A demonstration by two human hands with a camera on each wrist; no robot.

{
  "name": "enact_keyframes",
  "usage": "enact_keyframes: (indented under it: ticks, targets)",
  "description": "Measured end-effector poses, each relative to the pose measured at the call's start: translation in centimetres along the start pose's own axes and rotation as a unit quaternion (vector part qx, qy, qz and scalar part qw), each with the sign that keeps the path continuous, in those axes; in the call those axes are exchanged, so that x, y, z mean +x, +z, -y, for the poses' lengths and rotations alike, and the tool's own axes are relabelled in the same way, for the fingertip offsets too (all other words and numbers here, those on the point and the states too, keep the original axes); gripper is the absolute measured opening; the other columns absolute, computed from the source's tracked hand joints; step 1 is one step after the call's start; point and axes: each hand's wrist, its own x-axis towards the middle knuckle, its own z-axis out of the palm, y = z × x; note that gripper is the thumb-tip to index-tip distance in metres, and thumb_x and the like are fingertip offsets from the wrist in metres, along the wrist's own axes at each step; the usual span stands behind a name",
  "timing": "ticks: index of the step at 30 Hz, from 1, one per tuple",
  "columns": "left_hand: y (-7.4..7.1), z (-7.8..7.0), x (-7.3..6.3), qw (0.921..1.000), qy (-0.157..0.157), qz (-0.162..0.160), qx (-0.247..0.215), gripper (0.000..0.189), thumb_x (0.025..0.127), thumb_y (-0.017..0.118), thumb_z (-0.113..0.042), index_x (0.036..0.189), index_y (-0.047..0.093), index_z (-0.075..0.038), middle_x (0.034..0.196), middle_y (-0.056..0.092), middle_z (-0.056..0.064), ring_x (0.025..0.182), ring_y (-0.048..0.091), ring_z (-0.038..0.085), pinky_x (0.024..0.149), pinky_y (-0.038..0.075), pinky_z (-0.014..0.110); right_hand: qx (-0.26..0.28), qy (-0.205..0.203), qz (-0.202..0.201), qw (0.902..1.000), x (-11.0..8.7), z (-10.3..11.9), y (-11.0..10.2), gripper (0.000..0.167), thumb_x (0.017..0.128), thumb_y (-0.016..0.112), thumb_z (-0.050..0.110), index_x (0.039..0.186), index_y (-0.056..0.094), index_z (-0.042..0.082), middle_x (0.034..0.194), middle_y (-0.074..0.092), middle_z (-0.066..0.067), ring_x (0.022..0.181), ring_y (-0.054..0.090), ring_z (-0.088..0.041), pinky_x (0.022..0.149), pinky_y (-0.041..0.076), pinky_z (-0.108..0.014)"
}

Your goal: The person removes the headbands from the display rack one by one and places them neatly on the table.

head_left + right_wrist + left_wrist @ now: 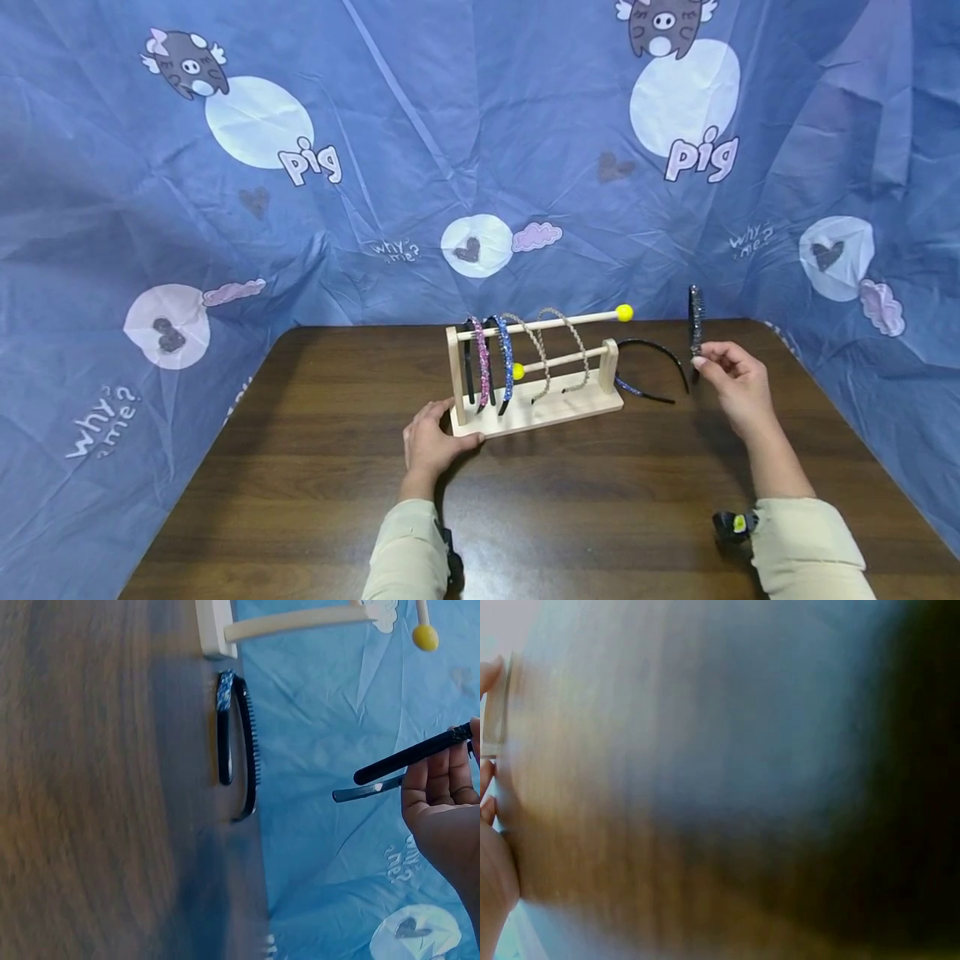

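Observation:
My right hand [738, 385] pinches a dark glittery headband [695, 321] by its lower part, raised above the table's right side. In the right wrist view, the black ends of this headband stick out past the fingers. A light wooden rack [555, 411] stands mid-table, its left base end held between the thumb and fingers of my left hand [432, 437]. From its upper rod hang a pink glitter headband [482, 362], a blue glitter headband [506, 358] and two beige beaded headbands [576, 337]. The left wrist view is mostly blurred table, with part of that hand at its edge.
On the table [585, 500], just right of the rack, lies another headband [652, 343], black-toothed with some blue glitter. Yellow balls [625, 313] cap the rack's rods. A blue printed cloth [390, 167] hangs behind and beside the table.

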Motion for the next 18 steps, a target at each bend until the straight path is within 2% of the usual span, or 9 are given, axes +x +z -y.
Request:
enact_keyframes:
  ticks: [7,9,10,15,16,17,18]
  targets:
    - [0.0,-0.1,0.1,1.0000,0.001,-0.001,0.000,0.083,0.053,0.084,-0.045,0.125,0.059,-0.013,0.128,0.054,0.011,0.125,0.039,0.026,0.103,0.022,0.044,-0.041,0.010,-0.012,0.9991,-0.2,-0.6,-1.8,0.010,0.081,0.060,-0.014,0.088,0.063,-0.008,0.076,0.063,0.005,0.067,0.052,-0.004,0.056,0.040,-0.013]
    - [0.0,-0.2,0.1,1.0000,0.001,0.000,0.001,0.083,0.054,0.084,-0.045,0.125,0.059,-0.012,0.128,0.054,0.012,0.125,0.039,0.027,0.102,0.022,0.045,-0.062,0.011,-0.011,0.9980,-0.2,-1.3,-2.6,0.009,0.082,0.062,-0.010,0.090,0.065,-0.005,0.077,0.063,0.005,0.067,0.051,-0.005,0.054,0.039,-0.013]
    - [0.0,-0.2,0.1,1.0000,-0.002,0.002,0.000,0.083,0.054,0.084,-0.046,0.126,0.059,-0.013,0.129,0.053,0.012,0.126,0.039,0.027,0.103,0.022,0.045,-0.050,0.007,-0.009,0.9987,-0.1,-2.1,-3.3,0.010,0.081,0.063,-0.009,0.090,0.066,-0.004,0.078,0.063,0.002,0.068,0.052,-0.006,0.053,0.039,-0.013]
    - [-0.1,-0.3,0.1,1.0000,-0.005,0.005,0.000,0.083,0.055,0.084,-0.045,0.126,0.058,-0.012,0.129,0.053,0.012,0.126,0.038,0.027,0.103,0.021,0.046,-0.145,-0.004,0.003,0.9894,0.5,-7.0,-7.0,0.011,0.085,0.067,0.008,0.096,0.069,0.006,0.081,0.063,0.003,0.069,0.051,-0.006,0.052,0.039,-0.015]
    - [-0.1,-0.3,0.0,1.0000,-0.005,0.005,-0.001,0.083,0.055,0.084,-0.045,0.126,0.058,-0.012,0.129,0.053,0.012,0.127,0.038,0.027,0.103,0.021,0.046,-0.168,-0.005,0.004,0.9858,0.6,-7.9,-7.7,0.011,0.086,0.067,0.010,0.096,0.069,0.008,0.082,0.063,0.004,0.070,0.051,-0.006,0.052,0.039,-0.014]
    - [-0.1,-0.3,0.0,1.0000,-0.005,0.005,-0.001,0.083,0.055,0.084,-0.045,0.126,0.058,-0.012,0.129,0.053,0.012,0.127,0.038,0.027,0.103,0.021,0.046,-0.208,-0.001,0.004,0.9781,0.5,-8.3,-8.1,0.011,0.086,0.067,0.015,0.097,0.069,0.011,0.081,0.062,0.007,0.070,0.050,-0.005,0.053,0.040,-0.014]
    - [-0.1,-0.2,0.0,1.0000,-0.003,0.005,0.001,0.084,0.055,0.084,-0.046,0.127,0.058,-0.011,0.129,0.053,0.012,0.126,0.038,0.027,0.103,0.021,0.046,-0.221,0.001,0.007,0.9753,0.5,-8.5,-8.3,0.012,0.086,0.067,0.015,0.097,0.069,0.010,0.081,0.062,0.007,0.070,0.051,-0.005,0.054,0.040,-0.014]
